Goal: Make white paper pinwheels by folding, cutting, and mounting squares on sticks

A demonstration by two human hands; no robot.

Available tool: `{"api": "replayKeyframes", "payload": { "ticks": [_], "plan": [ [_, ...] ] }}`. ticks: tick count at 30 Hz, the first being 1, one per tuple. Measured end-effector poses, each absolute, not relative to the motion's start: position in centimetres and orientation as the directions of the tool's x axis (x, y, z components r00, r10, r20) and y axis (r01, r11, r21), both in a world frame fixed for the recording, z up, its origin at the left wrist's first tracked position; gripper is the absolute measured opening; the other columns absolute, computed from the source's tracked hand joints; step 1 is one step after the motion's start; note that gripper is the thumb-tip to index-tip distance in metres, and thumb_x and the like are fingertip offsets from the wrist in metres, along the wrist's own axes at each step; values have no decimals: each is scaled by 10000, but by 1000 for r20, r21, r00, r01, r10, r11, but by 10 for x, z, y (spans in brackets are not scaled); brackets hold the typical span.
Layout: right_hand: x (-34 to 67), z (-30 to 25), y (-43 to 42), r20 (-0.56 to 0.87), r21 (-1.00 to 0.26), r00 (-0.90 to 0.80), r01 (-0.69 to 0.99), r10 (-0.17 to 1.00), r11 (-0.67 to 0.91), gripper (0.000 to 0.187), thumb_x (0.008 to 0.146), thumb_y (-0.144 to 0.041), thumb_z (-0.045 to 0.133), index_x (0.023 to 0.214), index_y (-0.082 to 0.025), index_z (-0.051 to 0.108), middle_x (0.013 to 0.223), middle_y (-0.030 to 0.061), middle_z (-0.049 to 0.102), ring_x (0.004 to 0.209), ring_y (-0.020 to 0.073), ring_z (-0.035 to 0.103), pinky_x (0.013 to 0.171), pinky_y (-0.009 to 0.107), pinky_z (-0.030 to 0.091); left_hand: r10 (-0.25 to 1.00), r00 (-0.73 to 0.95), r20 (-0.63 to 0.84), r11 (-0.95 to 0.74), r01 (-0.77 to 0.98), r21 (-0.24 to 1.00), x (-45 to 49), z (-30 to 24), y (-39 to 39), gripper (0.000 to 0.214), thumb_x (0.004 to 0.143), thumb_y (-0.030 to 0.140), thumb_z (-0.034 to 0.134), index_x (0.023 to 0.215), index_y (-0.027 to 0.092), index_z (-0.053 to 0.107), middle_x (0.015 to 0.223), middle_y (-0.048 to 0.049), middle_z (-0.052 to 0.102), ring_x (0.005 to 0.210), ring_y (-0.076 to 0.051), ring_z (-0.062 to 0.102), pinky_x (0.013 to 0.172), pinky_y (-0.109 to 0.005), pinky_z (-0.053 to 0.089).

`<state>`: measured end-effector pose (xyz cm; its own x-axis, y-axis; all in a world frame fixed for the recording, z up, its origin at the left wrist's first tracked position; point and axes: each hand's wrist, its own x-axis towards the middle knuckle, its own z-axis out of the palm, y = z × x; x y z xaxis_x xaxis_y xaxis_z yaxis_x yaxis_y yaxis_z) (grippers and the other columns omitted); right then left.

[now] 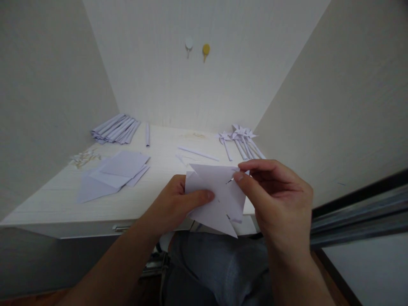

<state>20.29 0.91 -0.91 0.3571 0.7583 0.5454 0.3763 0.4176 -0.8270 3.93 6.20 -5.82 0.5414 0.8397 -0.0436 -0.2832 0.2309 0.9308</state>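
Note:
A square sheet of white paper (219, 187), with slits running in from its corners, is held up over the table's front edge. My left hand (181, 204) grips its left side, thumb flat on the front and fingers behind. At the upper right corner, the thumb and forefinger of my right hand (270, 191) pinch the paper beside a slit. A small dark mark or hole shows near the sheet's middle. Part of the sheet's right edge is hidden behind my right hand.
On the white table (159, 170) lie rolled paper sticks (116, 128), a single paper roll (147, 134), paper sheets (117, 170), small white sticks (84, 158), a thin paper strip (198, 153) and several paper pinwheels (244, 138). Walls enclose the table; two hooks (206, 49) hang behind.

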Motion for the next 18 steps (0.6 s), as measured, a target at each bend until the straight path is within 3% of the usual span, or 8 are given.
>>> {"api": "replayKeyframes", "payload": {
  "ticks": [6, 10, 13, 16, 18],
  "plan": [
    [202, 3, 9, 575, -812, 341, 351, 744, 466, 71, 806, -187, 758, 833, -251, 742, 769, 7, 709, 624, 153, 625, 508, 263, 517, 941, 332, 65, 45, -313, 949, 35, -51, 54, 227, 704, 309, 803, 882, 168, 794, 782, -52, 760, 723, -243, 690, 673, -344, 558],
    [208, 15, 15, 499, -866, 190, 138, 846, 480, 249, 735, -213, 815, 964, -270, 737, 919, 10, 720, 813, 177, 669, 626, 261, 544, 962, 199, 186, -110, -345, 932, 28, -40, 50, 279, 748, 284, 795, 1019, 225, 766, 860, -15, 745, 777, -203, 669, 713, -310, 546],
    [213, 16, 16, 376, -927, 2, 3, 927, 376, 353, 725, -362, 834, 1047, -269, 721, 1006, 34, 746, 860, 196, 693, 629, 258, 548, 955, 203, 214, -156, -268, 951, 21, -29, 44, 188, 770, 286, 770, 942, 210, 769, 778, -6, 704, 689, -164, 620, 616, -259, 507],
    [216, 6, 14, 219, -976, -81, -28, 972, 217, 440, 830, -630, 662, 997, -230, 733, 937, 77, 772, 736, 195, 702, 555, 262, 534, 952, 230, 202, -173, -141, 975, 16, -19, 36, 117, 731, 222, 732, 833, 199, 785, 755, -11, 697, 600, -140, 574, 513, -234, 463],
    [218, -4, 11, 107, -994, -138, -28, 985, 104, 493, 846, -673, 613, 964, -212, 738, 875, 78, 772, 676, 183, 692, 534, 256, 520, 944, 280, 176, -164, -67, 984, 14, -14, 30, 164, 696, 164, 671, 792, 202, 798, 790, -23, 711, 604, -145, 580, 493, -234, 454]
  ]
}}
